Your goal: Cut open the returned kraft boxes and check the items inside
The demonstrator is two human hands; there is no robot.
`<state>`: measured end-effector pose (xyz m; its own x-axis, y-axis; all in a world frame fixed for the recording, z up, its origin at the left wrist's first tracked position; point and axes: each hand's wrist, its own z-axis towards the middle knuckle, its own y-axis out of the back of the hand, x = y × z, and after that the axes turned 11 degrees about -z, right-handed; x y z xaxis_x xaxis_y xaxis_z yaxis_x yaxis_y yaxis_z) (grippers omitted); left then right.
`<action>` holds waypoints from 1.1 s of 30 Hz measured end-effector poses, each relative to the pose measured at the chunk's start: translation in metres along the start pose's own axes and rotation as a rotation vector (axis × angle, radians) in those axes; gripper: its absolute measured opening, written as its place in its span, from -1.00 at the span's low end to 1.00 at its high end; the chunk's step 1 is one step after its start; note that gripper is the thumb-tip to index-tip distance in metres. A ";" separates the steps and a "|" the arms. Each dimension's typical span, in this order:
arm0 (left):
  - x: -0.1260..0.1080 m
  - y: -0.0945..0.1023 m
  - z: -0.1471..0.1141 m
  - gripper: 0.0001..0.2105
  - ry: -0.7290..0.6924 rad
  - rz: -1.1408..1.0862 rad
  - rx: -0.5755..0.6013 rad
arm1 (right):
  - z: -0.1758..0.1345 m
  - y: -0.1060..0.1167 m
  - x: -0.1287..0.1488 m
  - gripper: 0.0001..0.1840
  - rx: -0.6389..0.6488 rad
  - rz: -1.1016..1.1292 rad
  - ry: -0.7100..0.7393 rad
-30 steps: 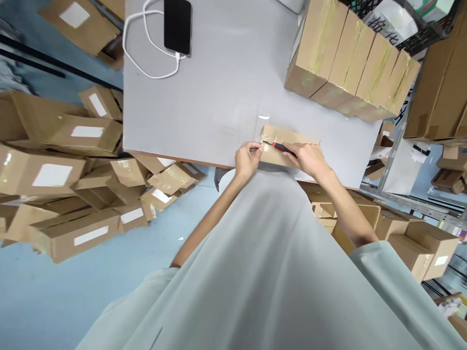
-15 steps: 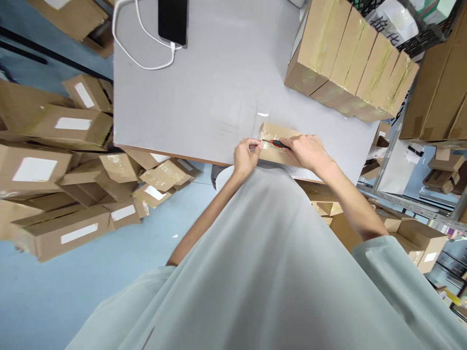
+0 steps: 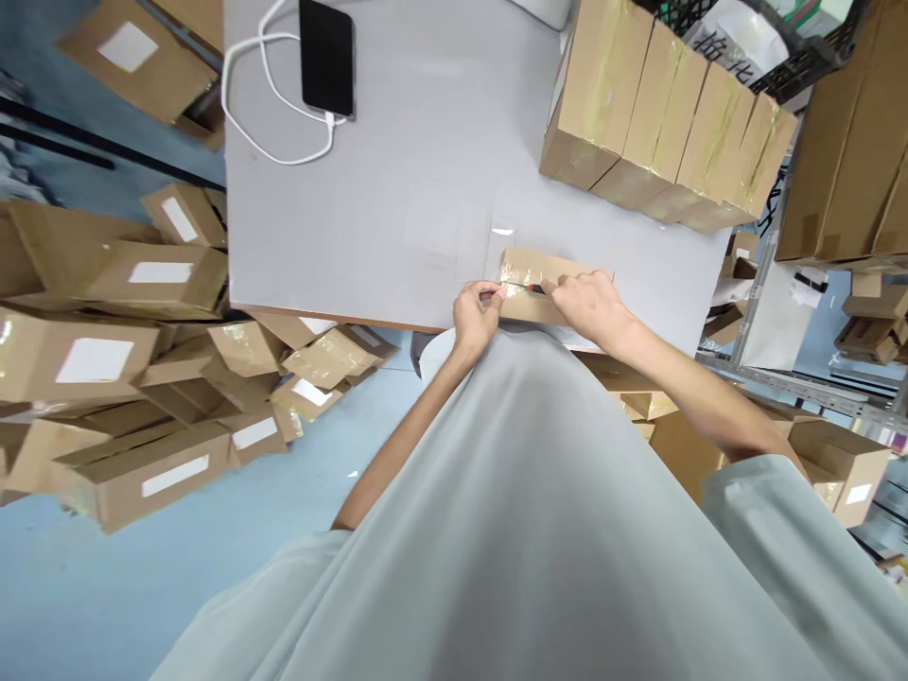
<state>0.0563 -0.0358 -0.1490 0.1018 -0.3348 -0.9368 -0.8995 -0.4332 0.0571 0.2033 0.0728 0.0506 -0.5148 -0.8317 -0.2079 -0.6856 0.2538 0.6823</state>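
Observation:
A small cardboard box (image 3: 543,308) with clear tape across its top lies at the table's front edge, close to my body. My right hand (image 3: 587,303) is closed round a red and black utility knife (image 3: 533,288). Its thin blade points left and lies along the taped top. At the box's left end is my left hand (image 3: 477,312), thumb and forefinger drawn together by the tape near the blade's tip. Whether those fingers pinch the tape or only press on the box is too small to tell.
Several taped cardboard boxes (image 3: 638,113) stand in a row at the table's back right, beside a black crate (image 3: 801,71). A phone (image 3: 327,59) with a white cable (image 3: 284,159) lies on the grey table (image 3: 397,180). Boxes (image 3: 163,473) are heaped on the floor at left.
The view has shifted slightly, so table and boxes sit a little lower. My right hand and the knife have turned a little; less of the red handle shows. My left hand stays at the box's left end.

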 end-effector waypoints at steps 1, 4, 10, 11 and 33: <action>-0.001 0.000 0.000 -0.91 -0.002 0.008 -0.010 | -0.006 -0.004 -0.005 -0.55 0.025 -0.001 -0.021; -0.004 0.003 0.001 -0.90 0.002 0.026 -0.032 | -0.029 -0.026 -0.027 -0.56 0.085 -0.002 -0.111; -0.014 0.002 0.003 -0.91 0.027 0.048 -0.041 | -0.079 -0.087 -0.074 -0.64 0.036 0.043 -0.315; -0.017 0.001 0.002 -0.91 0.021 0.056 -0.030 | -0.085 -0.095 -0.078 -0.65 0.026 0.051 -0.341; -0.043 0.066 0.019 -0.84 0.141 0.350 -0.124 | 0.053 -0.177 0.036 -0.29 -0.553 1.917 -0.718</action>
<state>-0.0152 -0.0337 -0.1118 -0.1368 -0.5884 -0.7969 -0.8327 -0.3675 0.4142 0.2783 0.0242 -0.1146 -0.3689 0.5432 0.7542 0.9205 0.1013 0.3774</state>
